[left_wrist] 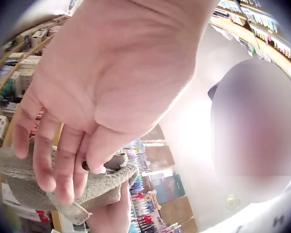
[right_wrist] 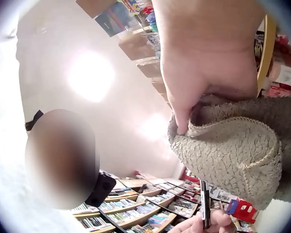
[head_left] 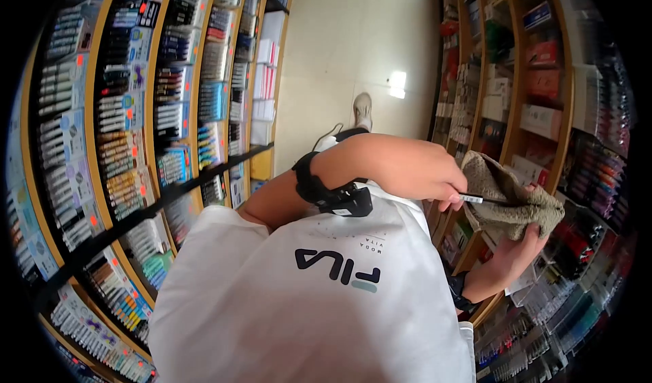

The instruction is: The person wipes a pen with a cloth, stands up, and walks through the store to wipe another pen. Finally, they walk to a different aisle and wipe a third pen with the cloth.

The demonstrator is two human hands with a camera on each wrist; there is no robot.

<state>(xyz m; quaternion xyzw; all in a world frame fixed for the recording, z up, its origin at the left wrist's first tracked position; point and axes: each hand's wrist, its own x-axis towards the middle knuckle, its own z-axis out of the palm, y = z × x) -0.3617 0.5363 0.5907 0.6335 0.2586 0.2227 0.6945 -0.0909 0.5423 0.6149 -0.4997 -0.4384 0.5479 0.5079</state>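
Observation:
My left hand reaches across my body and pinches a slim pen between thumb and fingers. In the right wrist view the pen is dark with a pale label and stands upright, its top close below the cloth. My right hand grips a greyish-green, textured cloth, folded and bunched, with the thumb over its edge. The cloth shows a stitched hem in the right wrist view and hides most of that hand's fingers. From the head view, the pen's far end overlaps the cloth's fold.
Shelves of pens and markers line the left side. On the right stand shelves with boxes and racks of pens, close beyond the cloth. A pale floor aisle runs between them, with one shoe on it.

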